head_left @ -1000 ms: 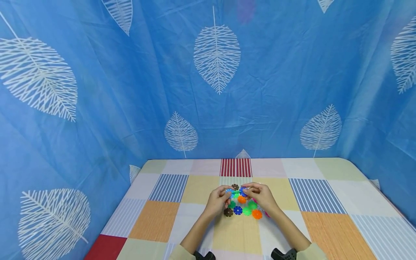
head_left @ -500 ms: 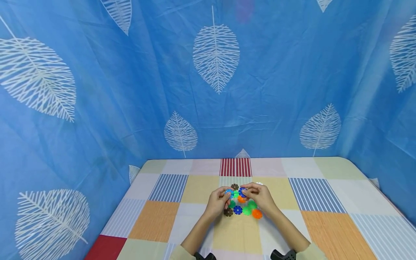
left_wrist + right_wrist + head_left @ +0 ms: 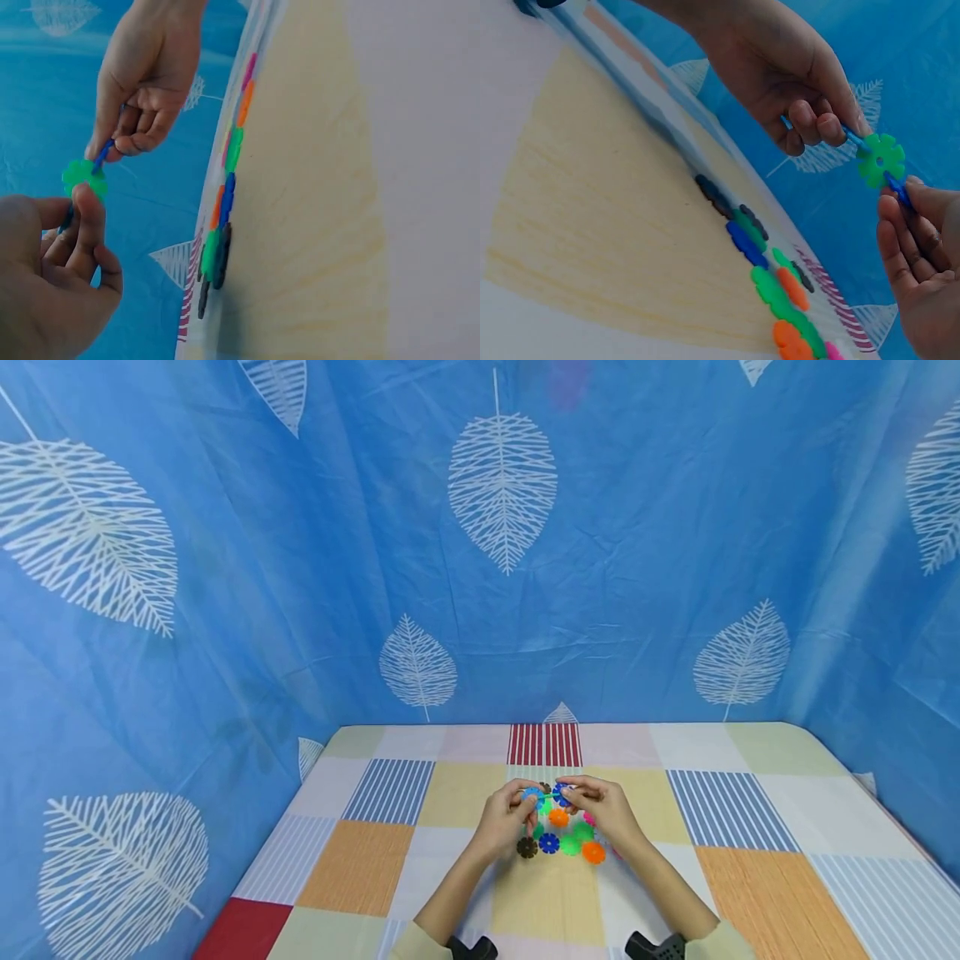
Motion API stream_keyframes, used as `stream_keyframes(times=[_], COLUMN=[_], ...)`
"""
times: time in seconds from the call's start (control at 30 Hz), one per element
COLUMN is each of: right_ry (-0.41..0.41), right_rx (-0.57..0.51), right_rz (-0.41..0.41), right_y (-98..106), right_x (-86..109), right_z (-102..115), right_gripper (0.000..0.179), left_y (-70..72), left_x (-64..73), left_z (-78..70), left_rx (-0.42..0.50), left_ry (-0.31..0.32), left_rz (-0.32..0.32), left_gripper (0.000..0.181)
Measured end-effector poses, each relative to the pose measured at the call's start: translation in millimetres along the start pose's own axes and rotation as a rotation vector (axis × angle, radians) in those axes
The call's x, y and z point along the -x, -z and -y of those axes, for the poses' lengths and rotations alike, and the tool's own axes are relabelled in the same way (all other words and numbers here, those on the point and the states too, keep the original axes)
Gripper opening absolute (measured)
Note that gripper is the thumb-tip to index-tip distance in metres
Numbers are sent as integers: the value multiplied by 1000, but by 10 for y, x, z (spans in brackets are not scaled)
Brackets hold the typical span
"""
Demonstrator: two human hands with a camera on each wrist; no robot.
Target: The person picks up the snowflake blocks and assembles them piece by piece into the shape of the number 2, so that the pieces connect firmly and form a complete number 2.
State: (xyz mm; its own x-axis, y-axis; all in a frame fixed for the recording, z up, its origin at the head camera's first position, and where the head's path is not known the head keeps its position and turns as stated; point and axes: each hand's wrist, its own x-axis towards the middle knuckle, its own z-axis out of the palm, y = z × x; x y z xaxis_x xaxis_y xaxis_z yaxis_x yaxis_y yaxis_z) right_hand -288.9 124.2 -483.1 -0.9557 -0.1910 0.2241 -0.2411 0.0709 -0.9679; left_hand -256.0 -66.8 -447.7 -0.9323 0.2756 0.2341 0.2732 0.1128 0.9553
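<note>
My left hand (image 3: 501, 820) pinches a light blue notched plastic disc (image 3: 533, 797) between thumb and fingers. Between the two hands, a green notched disc (image 3: 881, 160) with a small centre hole is joined at one edge to the light blue one. On its other side sits a dark blue notched disc (image 3: 562, 794), pinched by my right hand (image 3: 609, 817). In the wrist views the two blue discs stand edge-on and are partly covered by fingers. The joined discs are held up above the tablecloth.
Below the hands lie several loose discs: a brown disc (image 3: 527, 847), a dark blue one (image 3: 549, 843), orange discs (image 3: 593, 852), green ones (image 3: 570, 845) and pink ones partly hidden by the right hand. A checked cloth (image 3: 547, 902) covers the table; a blue leaf-patterned curtain (image 3: 600, 610) surrounds it.
Both hands have risen slightly with the joined discs, which stay between them. The grip looks the same throughout, and the loose discs on the table have not moved.
</note>
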Motion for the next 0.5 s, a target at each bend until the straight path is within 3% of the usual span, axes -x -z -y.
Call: stream_keyframes(times=[0.1, 0.23, 0.33, 0.5], right_ry=[36, 60, 57, 69], right_rx=[28, 40, 59, 140], right_rz=[12, 8, 1, 26], right_y=[17, 17, 0, -59], right_x=[-14, -26, -15, -1], right_z=[66, 90, 87, 60], right_gripper=[35, 34, 29, 23], left_y=[41, 71, 74, 66], left_x=[-30, -80, -109, -108], left_z=[16, 185, 321, 403], left_rx=[64, 161, 176, 156], left_ry=[-3, 37, 95, 201], left_rz=[38, 48, 44, 32], left_gripper=[21, 22, 22, 32])
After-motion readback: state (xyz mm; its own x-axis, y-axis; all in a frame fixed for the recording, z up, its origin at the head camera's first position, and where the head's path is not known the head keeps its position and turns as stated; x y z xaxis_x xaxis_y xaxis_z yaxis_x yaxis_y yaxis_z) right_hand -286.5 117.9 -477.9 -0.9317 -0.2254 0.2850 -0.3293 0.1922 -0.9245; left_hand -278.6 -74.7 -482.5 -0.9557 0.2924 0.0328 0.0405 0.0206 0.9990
